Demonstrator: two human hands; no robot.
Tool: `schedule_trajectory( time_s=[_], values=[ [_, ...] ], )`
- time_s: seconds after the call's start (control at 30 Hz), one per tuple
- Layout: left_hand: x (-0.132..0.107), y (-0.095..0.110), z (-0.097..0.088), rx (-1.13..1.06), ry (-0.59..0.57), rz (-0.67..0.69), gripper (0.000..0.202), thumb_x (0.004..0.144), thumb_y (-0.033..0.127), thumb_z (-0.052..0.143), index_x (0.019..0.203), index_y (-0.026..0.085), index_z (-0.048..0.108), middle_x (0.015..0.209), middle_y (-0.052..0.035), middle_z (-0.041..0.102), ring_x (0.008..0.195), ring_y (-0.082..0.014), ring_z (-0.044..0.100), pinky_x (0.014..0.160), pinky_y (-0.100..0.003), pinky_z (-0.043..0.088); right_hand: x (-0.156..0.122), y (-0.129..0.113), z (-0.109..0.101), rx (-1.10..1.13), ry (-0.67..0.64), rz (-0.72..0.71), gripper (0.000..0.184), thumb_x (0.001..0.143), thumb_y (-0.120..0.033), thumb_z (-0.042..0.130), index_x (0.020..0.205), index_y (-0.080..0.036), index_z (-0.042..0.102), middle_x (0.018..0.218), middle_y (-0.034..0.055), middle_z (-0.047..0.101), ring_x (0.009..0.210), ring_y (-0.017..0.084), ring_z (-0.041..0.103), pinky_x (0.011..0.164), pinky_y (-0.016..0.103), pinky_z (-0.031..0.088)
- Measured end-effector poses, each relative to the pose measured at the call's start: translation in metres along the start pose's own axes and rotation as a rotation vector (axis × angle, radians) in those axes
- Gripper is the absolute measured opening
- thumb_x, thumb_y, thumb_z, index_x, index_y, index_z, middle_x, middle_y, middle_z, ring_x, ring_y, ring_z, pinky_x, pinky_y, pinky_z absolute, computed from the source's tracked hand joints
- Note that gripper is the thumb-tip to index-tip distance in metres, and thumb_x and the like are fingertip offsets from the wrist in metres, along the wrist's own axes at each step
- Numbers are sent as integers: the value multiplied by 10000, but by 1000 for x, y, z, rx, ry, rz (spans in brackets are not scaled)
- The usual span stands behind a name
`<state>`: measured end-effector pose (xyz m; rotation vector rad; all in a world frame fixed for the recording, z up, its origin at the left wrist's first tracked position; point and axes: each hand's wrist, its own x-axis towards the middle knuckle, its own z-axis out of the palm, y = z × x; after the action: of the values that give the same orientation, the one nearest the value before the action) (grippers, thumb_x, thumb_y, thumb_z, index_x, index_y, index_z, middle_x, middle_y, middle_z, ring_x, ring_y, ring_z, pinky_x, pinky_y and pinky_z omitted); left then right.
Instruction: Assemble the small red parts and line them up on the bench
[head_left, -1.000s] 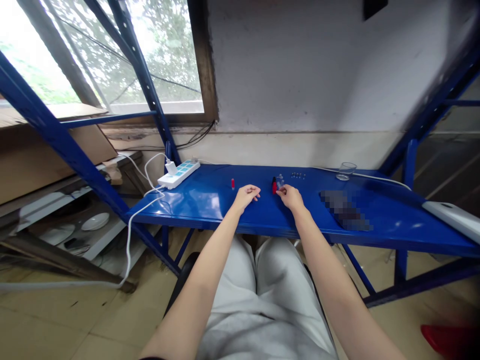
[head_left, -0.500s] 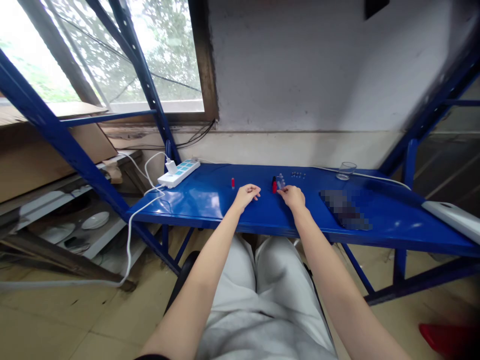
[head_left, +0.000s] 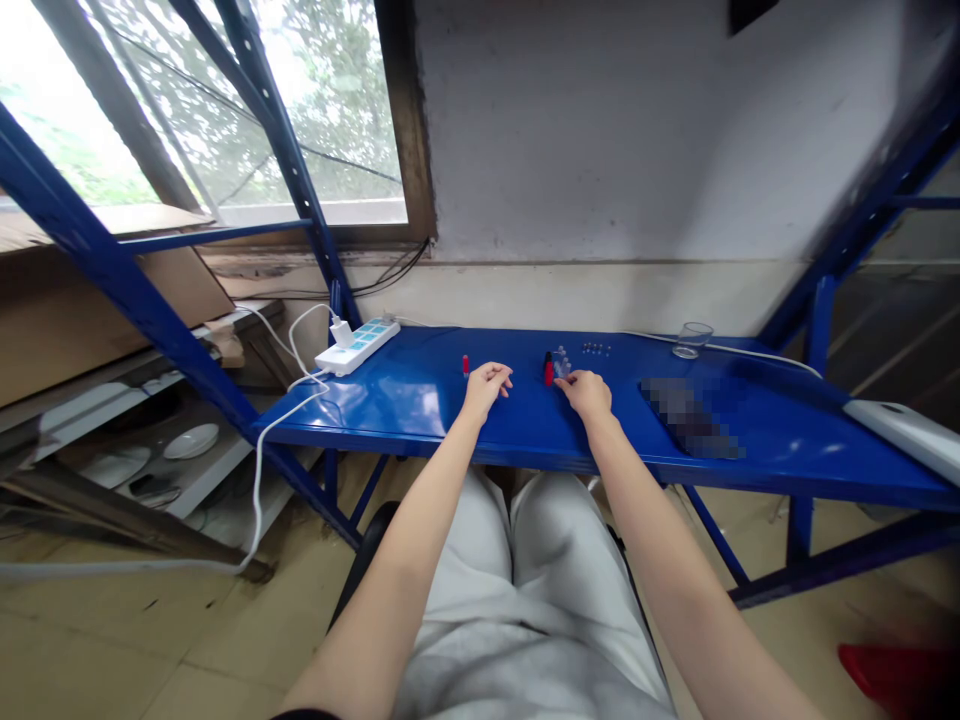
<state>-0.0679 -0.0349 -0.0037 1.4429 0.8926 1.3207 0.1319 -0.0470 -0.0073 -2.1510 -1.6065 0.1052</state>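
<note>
My left hand (head_left: 489, 390) hovers over the blue table, its fingers loosely bent and a little apart, with nothing visible in them. Just beyond its left side stands a small red-topped tube (head_left: 466, 364) with a clear lower part. My right hand (head_left: 588, 394) has thumb and forefinger pinched together; whatever they hold is too small or hidden to make out. Its fingertips are right beside a small red piece (head_left: 548, 374), which has a black part at its back. Several small clear plastic pieces (head_left: 562, 360) are clustered behind those fingertips.
Several tiny beads or parts (head_left: 597, 349) lie in rows farther back. A clear glass (head_left: 691, 342) stands at the back right, and a blurred dark flat object (head_left: 688, 420) is near the front edge. A white power strip (head_left: 358, 347) with cables occupies the left end of the table (head_left: 405, 400).
My left hand has shifted slightly left and up, closer to the red-topped tube. My right hand stays almost still beside the red piece.
</note>
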Motion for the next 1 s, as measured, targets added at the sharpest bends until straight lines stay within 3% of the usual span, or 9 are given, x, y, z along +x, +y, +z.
schedule_trajectory(
  time_s=[0.3, 0.43, 0.6, 0.7, 0.77, 0.87, 1.0],
  values=[
    [0, -2, -1, -8, 3, 15, 162, 708, 282, 539, 740, 133, 593, 579, 1, 563, 440, -66, 489, 447, -195, 329, -5, -1, -2, 71, 51, -6, 332, 767, -480, 480, 878, -199, 616, 807, 87, 648, 790, 230, 596, 610, 291, 399],
    [0, -1, -1, -11, 11, 16, 153, 706, 273, 533, 734, 134, 592, 575, 0, 563, 434, -66, 486, 435, -191, 318, -8, -4, -7, 180, 140, 54, 271, 752, -391, 467, 905, -198, 580, 800, 80, 636, 751, 225, 581, 614, 294, 393],
    [-1, 3, -1, -29, 30, 20, 120, 699, 236, 526, 715, 133, 586, 554, 5, 554, 422, -66, 483, 440, -195, 332, -14, -6, -13, 388, 389, 17, 236, 739, -285, 419, 919, -184, 533, 770, 59, 611, 712, 205, 551, 651, 300, 382],
    [-1, 2, -1, -11, 61, 39, 119, 709, 233, 512, 709, 137, 581, 549, 10, 549, 413, -65, 478, 444, -196, 341, -13, -4, -10, 524, 587, -93, 242, 763, -227, 338, 936, -177, 500, 800, 57, 591, 735, 187, 537, 681, 296, 382],
    [-1, 0, 1, 32, 69, 65, 123, 717, 242, 507, 708, 142, 577, 543, 14, 541, 410, -67, 474, 446, -199, 345, -12, -3, -7, 602, 652, -178, 233, 791, -232, 306, 927, -178, 487, 816, 57, 578, 740, 175, 531, 688, 290, 386],
    [-3, -3, 4, 142, 58, 113, 137, 731, 276, 513, 708, 153, 568, 521, 22, 520, 419, -76, 465, 461, -206, 357, -12, -2, -5, 656, 668, -262, 226, 825, -262, 283, 906, -181, 478, 827, 57, 568, 742, 165, 527, 699, 284, 393],
    [-3, 4, -3, 340, 93, 251, 153, 759, 305, 507, 731, 172, 578, 530, 24, 501, 476, -82, 461, 519, -206, 356, -17, -5, -7, 607, 610, -258, 272, 851, -260, 224, 934, -176, 468, 840, 70, 563, 769, 160, 536, 721, 272, 402]
  ],
)
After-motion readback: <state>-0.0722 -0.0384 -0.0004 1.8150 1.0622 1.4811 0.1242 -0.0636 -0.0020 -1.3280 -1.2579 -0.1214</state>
